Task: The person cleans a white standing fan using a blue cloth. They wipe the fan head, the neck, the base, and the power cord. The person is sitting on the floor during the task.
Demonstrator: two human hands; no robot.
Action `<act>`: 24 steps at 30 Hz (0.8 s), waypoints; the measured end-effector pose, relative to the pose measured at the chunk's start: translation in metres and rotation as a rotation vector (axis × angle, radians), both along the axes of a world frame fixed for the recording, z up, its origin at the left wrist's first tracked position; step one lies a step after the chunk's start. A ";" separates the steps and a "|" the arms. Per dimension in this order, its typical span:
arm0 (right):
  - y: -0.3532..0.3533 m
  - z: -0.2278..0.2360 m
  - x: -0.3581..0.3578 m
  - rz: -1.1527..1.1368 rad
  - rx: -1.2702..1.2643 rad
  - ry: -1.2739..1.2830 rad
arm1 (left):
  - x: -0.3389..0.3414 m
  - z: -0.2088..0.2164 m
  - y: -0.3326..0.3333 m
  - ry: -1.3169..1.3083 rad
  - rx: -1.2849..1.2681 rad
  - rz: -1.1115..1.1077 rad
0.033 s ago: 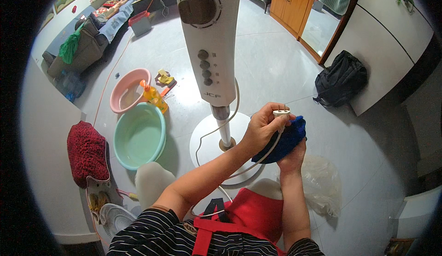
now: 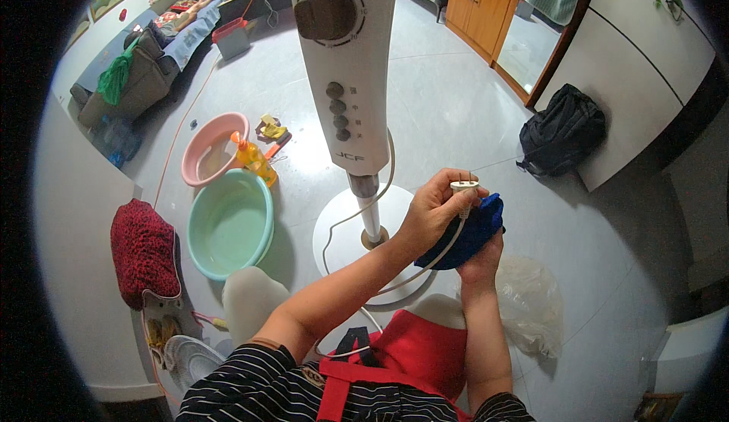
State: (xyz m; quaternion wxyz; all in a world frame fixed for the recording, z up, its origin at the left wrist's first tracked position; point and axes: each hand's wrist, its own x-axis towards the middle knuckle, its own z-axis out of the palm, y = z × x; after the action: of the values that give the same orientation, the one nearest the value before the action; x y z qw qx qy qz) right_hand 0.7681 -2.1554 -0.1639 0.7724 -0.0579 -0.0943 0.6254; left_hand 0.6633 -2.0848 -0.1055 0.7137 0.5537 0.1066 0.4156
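My left hand [image 2: 438, 208] is closed on a white power plug [image 2: 465, 186], its metal prongs pointing up and away. The plug's white cord [image 2: 433, 264] hangs down in a loop toward my lap. Beneath the plug, my right hand [image 2: 484, 259] grips a dark blue cloth [image 2: 467, 236], bunched up against the left hand's fingers. Just beyond both hands stands a white pedestal fan [image 2: 345, 80], with a brown knob, several round buttons and a round white base [image 2: 334, 228]. The fan's head is out of view.
To the left stand a green basin [image 2: 266, 228] holding water, a pink basin [image 2: 187, 160] and an orange pump bottle [image 2: 254, 160]. A clear plastic bag [image 2: 531, 308] lies right of my knees. A black backpack [image 2: 562, 129] leans at a white cabinet. Someone lies on the far sofa [image 2: 121, 107].
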 end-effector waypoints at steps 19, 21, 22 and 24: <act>-0.012 0.014 -0.015 -0.053 -0.229 -0.790 | -0.003 -0.001 0.009 0.204 0.256 -0.073; -0.010 0.010 -0.012 -0.132 -0.253 -0.977 | -0.007 0.011 0.006 0.239 0.295 -0.066; -0.009 0.008 -0.012 -0.172 -0.255 -1.076 | -0.009 0.017 0.004 0.259 0.317 -0.061; -0.008 0.006 -0.014 -0.254 -0.257 -1.275 | -0.015 0.026 -0.001 0.281 0.423 0.046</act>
State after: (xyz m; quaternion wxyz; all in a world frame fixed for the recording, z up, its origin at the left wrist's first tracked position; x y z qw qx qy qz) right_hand 0.7544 -2.1632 -0.1582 0.6199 -0.5191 -0.4501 0.3790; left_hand 0.6488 -2.0859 -0.0799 0.5503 0.7405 0.1280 0.3639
